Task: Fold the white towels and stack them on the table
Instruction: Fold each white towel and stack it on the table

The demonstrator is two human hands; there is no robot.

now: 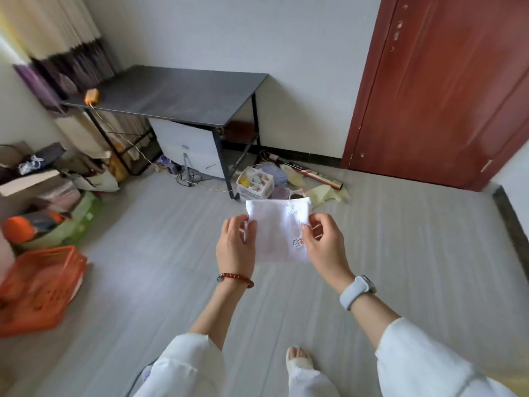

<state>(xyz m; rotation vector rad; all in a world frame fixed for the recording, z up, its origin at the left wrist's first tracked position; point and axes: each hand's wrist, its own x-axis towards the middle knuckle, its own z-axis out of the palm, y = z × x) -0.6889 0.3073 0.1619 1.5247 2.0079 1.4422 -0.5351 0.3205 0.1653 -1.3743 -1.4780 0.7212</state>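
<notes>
— Holding the small white square cloth towel (279, 229) in mid-air, short of the dark rectangular metal-legged table (177, 94): my left hand (236, 243) pinches its left edge, my right hand (325, 243) its right. Fold it here?

— I'd carry it to the table first. Its top looks bare apart from 1 small orange object (92, 96) at the left end. Match corners, then press flat.

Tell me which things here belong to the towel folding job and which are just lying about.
Part of the job:
- white towel, held in the air
- left hand and right hand, gripping its sides
- dark table, no towels on it yet

Just lying about:
- orange crate
- orange object on the table corner
- white organizer on the floor
- red door
</notes>
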